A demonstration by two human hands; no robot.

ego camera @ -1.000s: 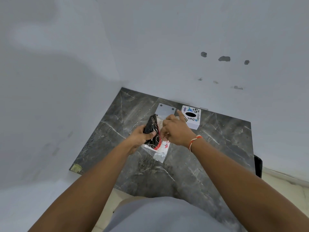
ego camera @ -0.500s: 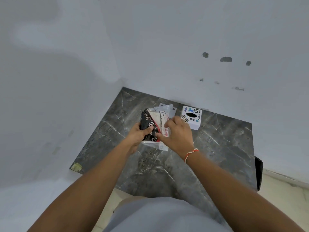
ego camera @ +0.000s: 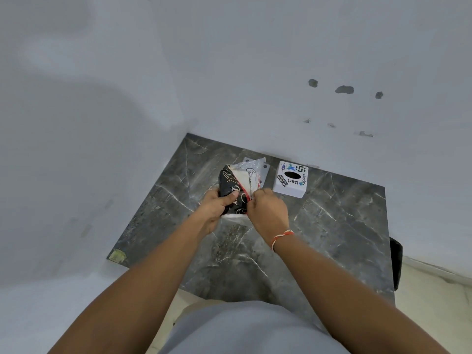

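A soft packet (ego camera: 236, 183) in a black, white and red plastic wrapper stands tilted on the dark marble table (ego camera: 332, 226). My left hand (ego camera: 217, 205) grips its lower left side, thumb across the black printed face. My right hand (ego camera: 267, 210) pinches the wrapper's right edge near the red strip, fingers curled. Clear crinkled plastic sticks up at the packet's top. A white tissue box (ego camera: 291, 178) with stickers and a black oval slot sits just right of the packet, apart from both hands.
A flat grey plate (ego camera: 265, 169) lies behind the packet, mostly hidden. White walls close the table's left and far sides. A dark object (ego camera: 397, 264) hangs at the table's right edge. A yellowish sticker (ego camera: 117, 256) marks the near left corner.
The packet has been raised from lying low to standing more upright. My right hand drew back from its top to its right edge. My left hand kept its grip.
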